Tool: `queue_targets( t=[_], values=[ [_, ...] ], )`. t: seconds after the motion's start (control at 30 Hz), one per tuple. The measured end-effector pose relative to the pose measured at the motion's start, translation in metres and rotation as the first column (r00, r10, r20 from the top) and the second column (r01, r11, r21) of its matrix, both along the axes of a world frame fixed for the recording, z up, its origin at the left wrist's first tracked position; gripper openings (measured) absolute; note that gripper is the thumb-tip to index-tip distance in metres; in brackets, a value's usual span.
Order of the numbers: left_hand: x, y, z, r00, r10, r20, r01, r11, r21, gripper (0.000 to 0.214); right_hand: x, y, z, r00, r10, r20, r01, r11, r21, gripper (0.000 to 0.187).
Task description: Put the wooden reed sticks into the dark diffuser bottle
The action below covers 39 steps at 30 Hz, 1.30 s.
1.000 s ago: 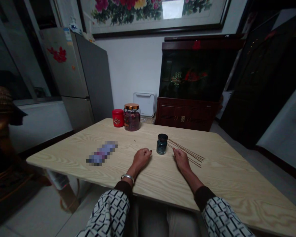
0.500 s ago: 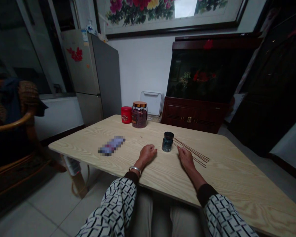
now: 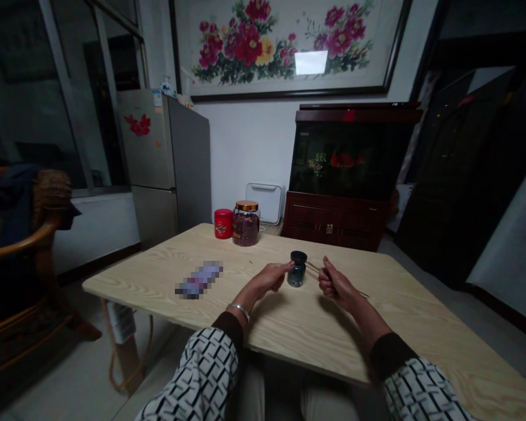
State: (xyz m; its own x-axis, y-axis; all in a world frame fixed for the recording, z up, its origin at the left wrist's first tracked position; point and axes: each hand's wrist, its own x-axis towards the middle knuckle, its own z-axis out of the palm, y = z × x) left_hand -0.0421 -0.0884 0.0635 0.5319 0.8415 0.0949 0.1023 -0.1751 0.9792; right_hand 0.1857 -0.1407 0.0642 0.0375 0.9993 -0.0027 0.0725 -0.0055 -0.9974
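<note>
A small dark glass jar (image 3: 296, 275) with a black lid stands upright on the wooden table (image 3: 284, 321). My left hand (image 3: 269, 278), a bracelet at its wrist, is at the jar's left side. Its thumb points at the jar's neck and its fingers are curled; whether the thumb touches the glass I cannot tell. To the right of the jar is my right hand (image 3: 336, 285), raised a little, with the thumb up and the fingers folded in; I see nothing in it. Several thin brown sticks (image 3: 312, 266) lie on the table, partly hidden behind this hand.
At the far table edge stand a red canister (image 3: 223, 224) and a large jar (image 3: 246, 225) with a copper-coloured lid. A blurred-out flat item (image 3: 199, 280) lies on the left. Beyond are a fridge (image 3: 188, 169) and a fish tank cabinet (image 3: 333, 216); a chair (image 3: 30, 245) is at left.
My left hand has moved right and forward, up to the jar. My right hand has lifted and its thumb has risen. The head view has tilted up. The jar stays in place.
</note>
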Motion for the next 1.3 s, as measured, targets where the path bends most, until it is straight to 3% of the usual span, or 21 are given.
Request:
queue_targets(
  t=[0.07, 0.17, 0.33, 0.4, 0.47, 0.57, 0.73, 0.8, 0.87, 1.1, 1.23, 1.3],
  values=[
    [-0.004, -0.001, 0.036, 0.938, -0.233, 0.256, 0.277, 0.949, -0.15, 0.066, 0.004, -0.004, 0.035, 0.956, 0.216, -0.198, -0.209, 0.976, 0.056, 0.066],
    [-0.009, 0.001, 0.094, 0.76, -0.418, 0.498, 0.535, 0.838, -0.111, 0.072, 0.008, -0.009, 0.092, 0.837, 0.416, -0.355, -0.354, 0.907, 0.23, 0.07],
    [-0.013, -0.006, 0.167, 0.594, -0.477, 0.647, 0.651, 0.758, -0.039, 0.076, 0.009, -0.014, 0.174, 0.738, 0.576, -0.351, -0.418, 0.8, 0.431, 0.075],
    [-0.012, -0.009, 0.184, 0.567, -0.464, 0.681, 0.654, 0.756, -0.03, 0.077, 0.008, -0.014, 0.195, 0.708, 0.629, -0.321, -0.455, 0.754, 0.474, 0.075],
    [-0.011, -0.01, 0.188, 0.559, -0.452, 0.695, 0.657, 0.752, -0.039, 0.078, 0.006, -0.014, 0.203, 0.68, 0.671, -0.295, -0.493, 0.717, 0.493, 0.075],
    [-0.006, -0.001, 0.168, 0.551, -0.468, 0.691, 0.69, 0.721, -0.063, 0.078, 0.003, -0.008, 0.184, 0.652, 0.7, -0.291, -0.536, 0.698, 0.475, 0.076],
    [0.001, 0.028, 0.09, 0.559, -0.436, 0.705, 0.724, 0.672, -0.158, 0.077, 0.008, 0.013, 0.106, 0.629, 0.676, -0.384, -0.566, 0.737, 0.369, 0.075],
    [0.002, 0.039, 0.068, 0.573, -0.413, 0.708, 0.722, 0.663, -0.198, 0.076, 0.013, 0.022, 0.084, 0.636, 0.652, -0.413, -0.565, 0.758, 0.326, 0.074],
    [0.004, 0.049, 0.059, 0.595, -0.388, 0.704, 0.708, 0.668, -0.229, 0.076, 0.019, 0.03, 0.076, 0.652, 0.631, -0.42, -0.558, 0.775, 0.297, 0.075],
    [0.014, 0.072, 0.056, 0.733, -0.301, 0.61, 0.573, 0.756, -0.316, 0.08, 0.026, 0.043, 0.084, 0.783, 0.494, -0.378, -0.454, 0.869, 0.195, 0.076],
    [0.01, 0.076, 0.034, 0.745, -0.268, 0.611, 0.535, 0.787, -0.307, 0.078, 0.03, 0.051, 0.062, 0.841, 0.42, -0.341, -0.394, 0.908, 0.145, 0.073],
    [0.007, 0.078, 0.02, 0.743, -0.218, 0.632, 0.484, 0.828, -0.283, 0.075, 0.032, 0.056, 0.045, 0.924, 0.292, -0.248, -0.282, 0.956, 0.077, 0.067]
  ],
)
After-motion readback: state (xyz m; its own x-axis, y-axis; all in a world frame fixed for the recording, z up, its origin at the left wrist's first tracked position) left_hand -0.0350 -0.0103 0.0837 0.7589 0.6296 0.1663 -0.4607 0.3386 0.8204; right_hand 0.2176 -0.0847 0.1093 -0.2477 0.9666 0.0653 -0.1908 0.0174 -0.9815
